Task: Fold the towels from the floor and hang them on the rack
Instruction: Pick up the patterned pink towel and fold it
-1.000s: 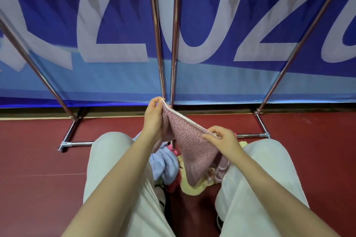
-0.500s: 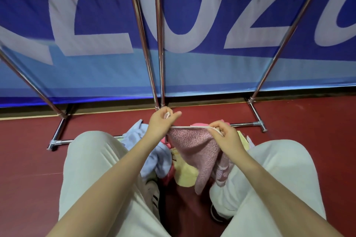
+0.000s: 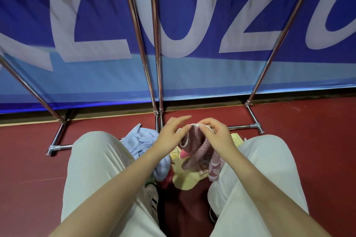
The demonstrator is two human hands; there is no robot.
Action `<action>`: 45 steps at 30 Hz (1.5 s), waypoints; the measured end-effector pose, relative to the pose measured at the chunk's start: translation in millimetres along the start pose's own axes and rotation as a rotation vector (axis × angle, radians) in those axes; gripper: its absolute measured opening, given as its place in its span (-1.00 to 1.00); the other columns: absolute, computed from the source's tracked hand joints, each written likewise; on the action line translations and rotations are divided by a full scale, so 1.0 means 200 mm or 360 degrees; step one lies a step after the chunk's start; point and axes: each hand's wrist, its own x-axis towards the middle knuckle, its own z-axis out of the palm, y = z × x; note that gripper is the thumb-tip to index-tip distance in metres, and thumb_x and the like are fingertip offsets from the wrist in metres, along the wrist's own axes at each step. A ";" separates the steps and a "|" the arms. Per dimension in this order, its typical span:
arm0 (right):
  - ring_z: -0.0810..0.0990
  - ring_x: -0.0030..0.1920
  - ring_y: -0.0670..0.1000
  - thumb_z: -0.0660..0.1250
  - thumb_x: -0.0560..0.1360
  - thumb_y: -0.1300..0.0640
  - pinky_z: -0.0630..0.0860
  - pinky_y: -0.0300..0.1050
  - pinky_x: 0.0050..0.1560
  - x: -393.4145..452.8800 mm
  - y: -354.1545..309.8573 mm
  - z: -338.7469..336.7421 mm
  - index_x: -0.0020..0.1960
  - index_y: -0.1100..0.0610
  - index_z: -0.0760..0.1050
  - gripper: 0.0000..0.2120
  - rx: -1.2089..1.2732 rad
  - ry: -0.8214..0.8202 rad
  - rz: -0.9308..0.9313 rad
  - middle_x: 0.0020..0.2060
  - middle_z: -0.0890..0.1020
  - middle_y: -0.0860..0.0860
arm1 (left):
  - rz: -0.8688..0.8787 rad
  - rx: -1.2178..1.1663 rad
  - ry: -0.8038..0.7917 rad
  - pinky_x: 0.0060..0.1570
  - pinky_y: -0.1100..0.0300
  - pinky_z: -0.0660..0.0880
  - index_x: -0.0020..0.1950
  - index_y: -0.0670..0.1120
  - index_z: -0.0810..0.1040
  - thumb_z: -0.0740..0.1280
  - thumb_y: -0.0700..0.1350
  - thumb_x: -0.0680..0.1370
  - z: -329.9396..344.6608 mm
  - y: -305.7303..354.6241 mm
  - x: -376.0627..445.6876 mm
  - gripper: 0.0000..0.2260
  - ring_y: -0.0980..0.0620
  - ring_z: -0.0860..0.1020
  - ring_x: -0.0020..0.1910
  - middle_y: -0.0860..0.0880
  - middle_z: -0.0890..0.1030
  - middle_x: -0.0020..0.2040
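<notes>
A pink speckled towel (image 3: pixel 194 146) with a white hem hangs folded between my hands, just above the pile on the floor. My right hand (image 3: pixel 215 134) pinches its gathered top corners. My left hand (image 3: pixel 171 134) is close beside it, thumb against the hem and fingers stretched out straight. Below lie a light blue towel (image 3: pixel 140 140), a yellow towel (image 3: pixel 185 177) and a pink patterned one (image 3: pixel 213 167). The chrome rack (image 3: pixel 157 75) stands right behind, its bars bare in this view.
My knees in pale trousers (image 3: pixel 100 163) flank the pile as I squat on the dark red floor (image 3: pixel 308 140). The rack's base tubes (image 3: pixel 57 147) run along the floor left and right. A blue banner (image 3: pixel 192 25) hangs behind the rack.
My hands have come together, bringing the towel's two top corners to meet so it hangs doubled. My left fingers have straightened off the corner, which the right hand now pinches.
</notes>
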 end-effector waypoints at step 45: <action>0.59 -0.15 0.02 0.28 0.56 -0.04 0.42 -0.12 -0.20 -0.10 0.21 -0.17 0.07 -0.01 0.61 -0.81 -0.0882 -0.0098 0.0184 -0.16 0.67 -0.05 | -0.0686 -0.0904 0.1346 -0.18 0.31 0.46 -0.06 -0.13 0.59 0.25 -0.22 0.58 -0.40 -0.02 -0.01 -0.87 0.10 0.51 -0.19 0.03 0.58 -0.21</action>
